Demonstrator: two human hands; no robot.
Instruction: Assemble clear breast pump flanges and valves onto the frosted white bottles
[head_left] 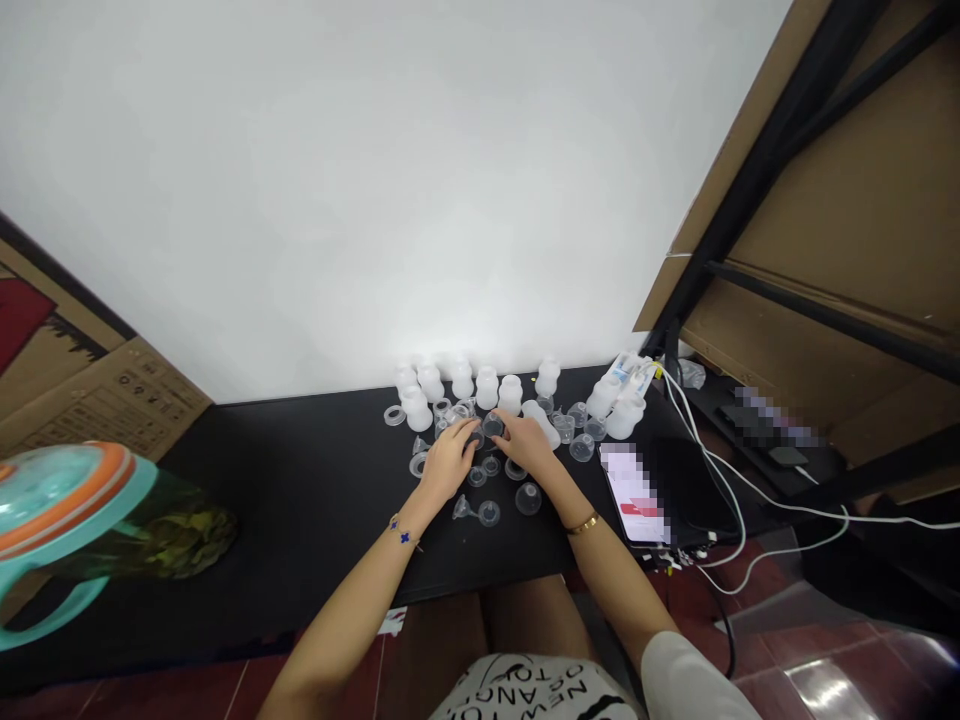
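Note:
My left hand (448, 460) and my right hand (525, 440) meet over the black table (315, 500), fingers pinched together on a small clear plastic part (491, 425) held between them. Several more clear caps and rings (489, 513) lie scattered just in front of my hands. Behind them stands a row of small white plastic bottles (487, 385) against the wall. A bracelet sits on each wrist.
A phone (634, 495) lies on a dark pad at the right, with white cables (720, 470) running past it. A teal and orange cup (52, 520) looms at the near left. Cardboard boxes (97, 390) stand at the left, a black-framed shelf (787, 300) at the right.

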